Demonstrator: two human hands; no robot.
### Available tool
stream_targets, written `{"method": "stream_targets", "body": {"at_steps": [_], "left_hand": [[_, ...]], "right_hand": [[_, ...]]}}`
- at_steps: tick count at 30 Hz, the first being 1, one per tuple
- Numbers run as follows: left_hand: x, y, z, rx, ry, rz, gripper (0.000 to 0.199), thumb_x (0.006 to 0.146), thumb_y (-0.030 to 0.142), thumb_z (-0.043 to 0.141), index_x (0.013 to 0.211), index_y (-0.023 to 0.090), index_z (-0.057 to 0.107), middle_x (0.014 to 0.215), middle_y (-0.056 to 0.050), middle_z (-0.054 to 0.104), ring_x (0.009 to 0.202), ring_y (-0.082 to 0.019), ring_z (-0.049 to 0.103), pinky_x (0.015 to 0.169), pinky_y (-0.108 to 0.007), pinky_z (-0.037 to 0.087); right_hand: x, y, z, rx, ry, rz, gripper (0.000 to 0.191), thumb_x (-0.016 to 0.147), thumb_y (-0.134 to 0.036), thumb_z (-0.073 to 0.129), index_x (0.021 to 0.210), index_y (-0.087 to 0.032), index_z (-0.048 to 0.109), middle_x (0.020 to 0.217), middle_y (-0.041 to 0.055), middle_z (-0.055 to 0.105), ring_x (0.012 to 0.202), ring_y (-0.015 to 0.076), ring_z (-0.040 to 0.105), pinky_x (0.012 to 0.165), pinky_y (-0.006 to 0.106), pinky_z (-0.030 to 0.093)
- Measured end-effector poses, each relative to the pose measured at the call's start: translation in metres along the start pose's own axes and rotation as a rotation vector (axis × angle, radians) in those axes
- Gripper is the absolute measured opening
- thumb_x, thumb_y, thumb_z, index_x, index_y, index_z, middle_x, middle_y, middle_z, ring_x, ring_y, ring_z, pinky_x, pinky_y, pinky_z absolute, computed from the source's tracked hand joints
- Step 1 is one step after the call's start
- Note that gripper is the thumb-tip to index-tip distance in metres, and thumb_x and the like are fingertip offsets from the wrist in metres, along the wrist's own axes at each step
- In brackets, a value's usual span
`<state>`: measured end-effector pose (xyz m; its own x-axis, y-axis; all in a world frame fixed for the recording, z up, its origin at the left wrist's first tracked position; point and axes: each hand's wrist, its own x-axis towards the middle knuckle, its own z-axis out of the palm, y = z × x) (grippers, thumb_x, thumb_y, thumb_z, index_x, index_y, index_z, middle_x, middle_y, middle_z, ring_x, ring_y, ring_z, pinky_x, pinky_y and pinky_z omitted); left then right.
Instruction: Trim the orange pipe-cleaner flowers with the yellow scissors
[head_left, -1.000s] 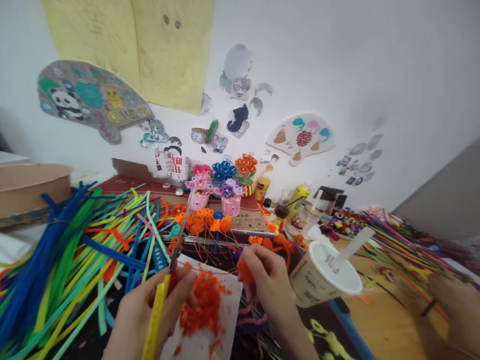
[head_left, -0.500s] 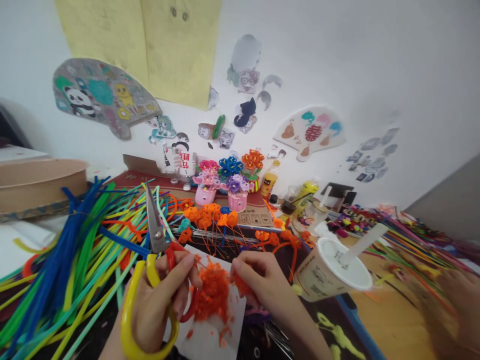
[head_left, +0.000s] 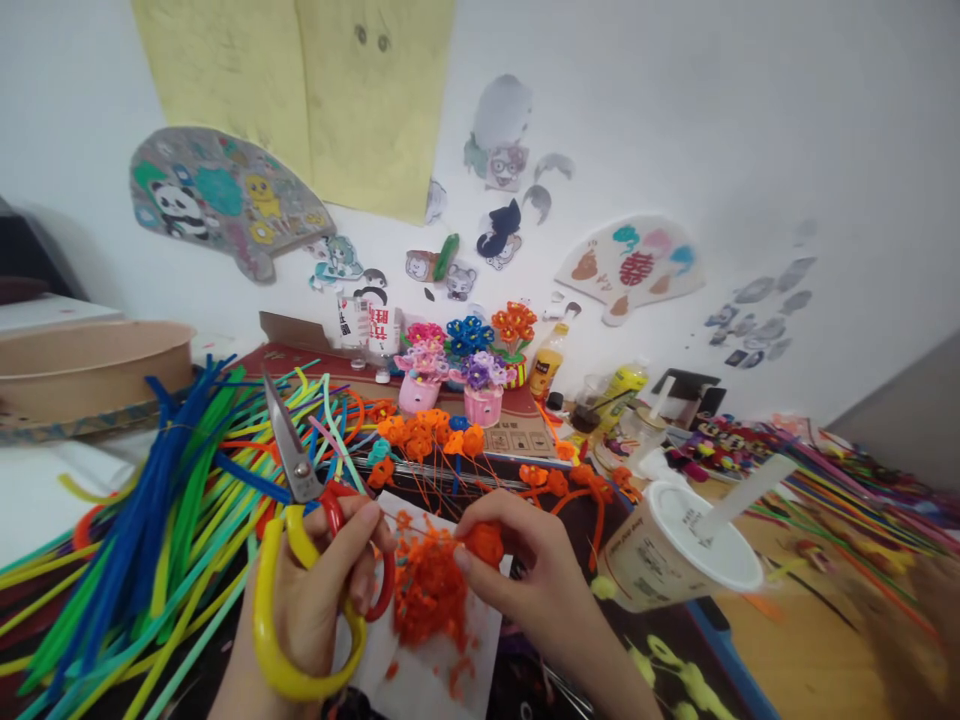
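My left hand [head_left: 322, 590] is closed around a pair of scissors [head_left: 291, 450] with yellow and red handles, blades pointing up and away. Its thumb and forefinger also pinch together, near a thin stem that seems to run towards my other hand. My right hand [head_left: 536, 555] grips a fuzzy orange flower head [head_left: 486, 542] between thumb and fingers. Beneath and between both hands, a heap of orange fuzz clippings [head_left: 427, 600] lies on white paper [head_left: 480, 650]. Just beyond are several orange flowers [head_left: 420, 435] on thin stems.
Bundled blue pipe cleaners [head_left: 154, 480] and loose coloured ones spread at left, near a round tan box [head_left: 97, 360]. A lidded cup [head_left: 667, 560] with a straw stands right of my right hand. Potted fuzzy flowers [head_left: 484, 385] and bottles [head_left: 547, 360] line the wall.
My right hand has turned and lifted slightly, bringing the orange flower head more into view. Another person's hand at the right edge has gone from view. The whole scene has shifted slightly right.
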<state>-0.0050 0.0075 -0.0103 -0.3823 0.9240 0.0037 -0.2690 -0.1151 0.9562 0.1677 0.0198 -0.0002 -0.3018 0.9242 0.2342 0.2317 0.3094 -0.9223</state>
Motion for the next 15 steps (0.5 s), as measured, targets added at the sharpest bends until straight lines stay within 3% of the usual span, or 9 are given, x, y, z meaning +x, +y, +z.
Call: {"method": "stream_targets", "body": {"at_steps": [5, 9, 12, 15], "left_hand": [[-0.001, 0.003, 0.001, 0.011, -0.006, 0.020, 0.023, 0.064, 0.034, 0.072, 0.051, 0.018, 0.062, 0.030, 0.010, 0.041, 0.026, -0.002, 0.035, 0.029, -0.010, 0.028], [0.000, 0.003, 0.001, -0.013, -0.009, -0.007, 0.025, 0.063, 0.034, 0.073, 0.049, 0.017, 0.061, 0.029, 0.010, 0.039, 0.026, -0.001, 0.033, 0.029, -0.009, 0.026], [0.005, 0.001, -0.002, -0.073, -0.039, -0.085, 0.025, 0.055, 0.033, 0.078, 0.048, 0.017, 0.061, 0.034, 0.008, 0.048, 0.025, 0.000, 0.033, 0.027, -0.010, 0.025], [0.010, 0.001, -0.004, -0.114, -0.056, -0.151, 0.026, 0.050, 0.032, 0.079, 0.047, 0.016, 0.059, 0.041, 0.006, 0.056, 0.026, -0.001, 0.034, 0.026, -0.012, 0.026]], "right_hand": [[0.002, -0.001, -0.001, -0.055, -0.078, -0.025, 0.007, 0.074, -0.015, 0.067, 0.079, -0.020, 0.069, 0.073, -0.0005, 0.061, 0.062, 0.0125, 0.051, 0.055, 0.023, 0.039], [0.004, 0.000, -0.006, -0.032, -0.121, -0.023, 0.012, 0.071, -0.010, 0.066, 0.079, -0.019, 0.069, 0.075, -0.0005, 0.061, 0.064, 0.0126, 0.051, 0.057, 0.023, 0.038], [0.006, 0.003, -0.007, 0.087, -0.058, 0.025, 0.017, 0.070, -0.010, 0.068, 0.085, -0.019, 0.067, 0.076, -0.0013, 0.060, 0.065, 0.0119, 0.050, 0.060, 0.023, 0.038], [0.008, 0.007, -0.003, 0.373, -0.006, 0.054, 0.030, 0.069, -0.013, 0.074, 0.096, -0.021, 0.064, 0.075, -0.0029, 0.059, 0.064, 0.0111, 0.051, 0.060, 0.022, 0.039]]}}
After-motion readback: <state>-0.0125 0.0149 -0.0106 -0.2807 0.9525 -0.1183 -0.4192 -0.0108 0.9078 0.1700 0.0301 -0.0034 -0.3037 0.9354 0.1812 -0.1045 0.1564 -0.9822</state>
